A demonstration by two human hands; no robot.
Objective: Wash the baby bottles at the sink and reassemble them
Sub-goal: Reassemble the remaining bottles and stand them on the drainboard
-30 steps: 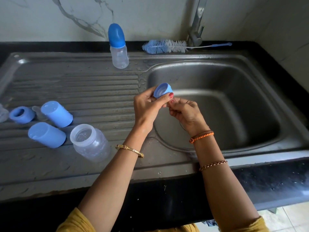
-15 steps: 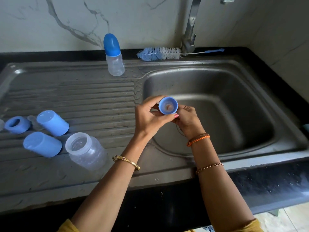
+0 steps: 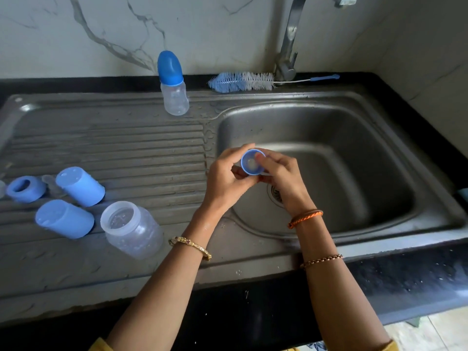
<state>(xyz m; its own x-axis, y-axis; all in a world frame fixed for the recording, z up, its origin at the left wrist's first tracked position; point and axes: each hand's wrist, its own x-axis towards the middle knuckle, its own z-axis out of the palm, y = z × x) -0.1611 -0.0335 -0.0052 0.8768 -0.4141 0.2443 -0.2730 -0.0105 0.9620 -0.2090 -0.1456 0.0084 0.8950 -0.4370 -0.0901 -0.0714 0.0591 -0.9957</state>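
- Blue collar ring point(image 3: 252, 163) held over sink basin point(image 3: 354, 173), open side facing up, something pale inside.
- Left hand point(image 3: 228, 178) fingers curled, gripping ring at its 9 o'clock.
- Right hand point(image 3: 283, 178) fingers pinch ring rim at 3 o'clock.
- Drainboard at 9 o'clock: 2 blue caps point(image 3: 79, 186) point(image 3: 64, 219), open clear bottle point(image 3: 131, 229), another ring point(image 3: 25, 188).
- Capped bottle point(image 3: 173, 84) upright at 11 o'clock; brush point(image 3: 243, 81) at 12.

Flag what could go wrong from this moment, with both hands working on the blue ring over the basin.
1. The blue ring, held between the left hand and right hand above the sink basin, could slip and drop toward the drain.
2. The open clear bottle and blue caps lie on their sides on the ribbed drainboard and might roll.
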